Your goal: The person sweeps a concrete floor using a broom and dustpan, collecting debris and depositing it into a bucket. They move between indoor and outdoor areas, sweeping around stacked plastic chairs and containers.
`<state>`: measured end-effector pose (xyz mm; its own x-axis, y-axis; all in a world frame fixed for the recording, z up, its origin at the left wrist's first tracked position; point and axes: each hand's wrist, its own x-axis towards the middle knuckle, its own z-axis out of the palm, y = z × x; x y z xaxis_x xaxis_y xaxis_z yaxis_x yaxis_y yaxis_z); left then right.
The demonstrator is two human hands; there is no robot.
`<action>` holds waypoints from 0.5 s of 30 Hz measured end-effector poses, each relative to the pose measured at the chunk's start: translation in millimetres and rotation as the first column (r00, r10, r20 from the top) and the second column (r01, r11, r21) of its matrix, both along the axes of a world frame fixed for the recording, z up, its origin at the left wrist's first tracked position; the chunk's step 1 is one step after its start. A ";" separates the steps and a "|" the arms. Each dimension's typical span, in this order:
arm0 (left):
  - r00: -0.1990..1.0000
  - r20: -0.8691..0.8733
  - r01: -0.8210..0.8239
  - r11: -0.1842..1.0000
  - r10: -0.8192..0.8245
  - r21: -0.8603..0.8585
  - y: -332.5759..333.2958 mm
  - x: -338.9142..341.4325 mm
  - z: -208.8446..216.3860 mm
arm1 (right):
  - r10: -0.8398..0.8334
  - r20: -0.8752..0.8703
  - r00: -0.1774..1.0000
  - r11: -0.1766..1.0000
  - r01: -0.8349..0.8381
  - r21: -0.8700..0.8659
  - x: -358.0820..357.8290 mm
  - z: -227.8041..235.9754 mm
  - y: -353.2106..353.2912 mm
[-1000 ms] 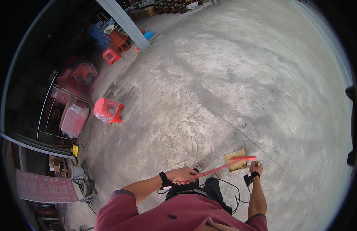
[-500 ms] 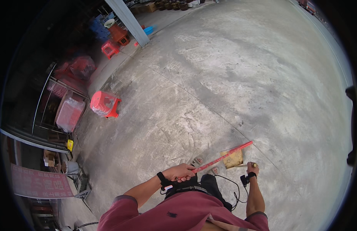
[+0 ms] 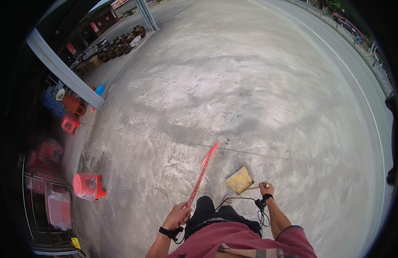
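Observation:
My left hand (image 3: pixel 178 215) is closed round one end of a long red stick (image 3: pixel 199 180). It slants away over the concrete, and its far end looks wider, with a pale strip beside it; I cannot tell what that end is. At the right, my right hand (image 3: pixel 266 189) grips the knobbed end of a thin handle. That handle leads to a worn yellow dustpan (image 3: pixel 239 180), low over or on the ground in front of my legs. Both wrists wear black straps, and a black cable runs from the right one toward my waist.
A plastic-wrapped red stool (image 3: pixel 88 186) stands at the left, with another red stool (image 3: pixel 70 124) beyond it. A metal post (image 3: pixel 68 71) rises at the far left near rows of dark pots (image 3: pixel 121 46). Concrete ground (image 3: pixel 272 107) stretches to a road with a white line on the right.
The view has turned right and lifted, showing the road. The red stick has swung from pointing right to pointing mostly ahead, away from the dustpan. Both hands keep their grips.

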<state>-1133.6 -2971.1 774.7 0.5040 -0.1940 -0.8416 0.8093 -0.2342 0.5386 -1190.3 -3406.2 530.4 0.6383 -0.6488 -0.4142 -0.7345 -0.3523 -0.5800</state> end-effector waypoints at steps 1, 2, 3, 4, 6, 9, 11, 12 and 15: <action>1.000 -0.010 -0.026 1.000 0.026 0.012 1.0 1.9 -0.4 | -0.049 -0.021 0.999 0.999 0.049 -0.003 -7.2 -0.4 -1.4; 0.999 -0.013 -0.042 0.999 0.042 0.018 1.8 3.9 -0.4 | -0.071 -0.029 0.997 0.998 0.070 -0.004 -11.6 -1.1 -2.7; 0.999 -0.023 -0.045 0.998 0.046 0.042 2.1 7.9 -0.7 | -0.102 -0.038 0.994 0.995 0.102 -0.010 -16.9 -1.5 -4.2; 0.998 -0.030 -0.060 0.997 0.061 0.051 2.1 11.1 -1.0 | -0.142 -0.062 0.988 0.990 0.140 -0.023 -22.0 -2.0 -6.1; 0.995 -0.059 -0.080 0.995 0.084 0.059 3.0 20.7 -1.5 | -0.213 -0.052 0.976 0.977 0.212 -0.025 -27.5 -3.1 -7.7; 0.996 -0.063 -0.054 0.998 0.057 0.041 2.9 39.8 -3.9 | -0.336 -0.130 0.933 0.942 0.335 -0.031 -33.8 -5.0 -9.9; 0.997 -0.076 -0.004 1.000 0.006 0.026 2.8 56.8 -4.3 | -0.408 -0.202 0.890 0.913 0.403 -0.066 -39.0 -5.5 -10.5; 0.996 -0.084 0.014 1.000 -0.012 0.022 2.5 64.5 -5.6 | -0.428 -0.197 0.882 0.904 0.422 -0.073 -42.4 -6.5 -11.1; 0.995 -0.083 0.051 0.999 -0.051 -0.007 -3.1 88.5 -4.9 | -0.496 -0.178 0.850 0.867 0.494 -0.057 -47.0 -6.6 -17.4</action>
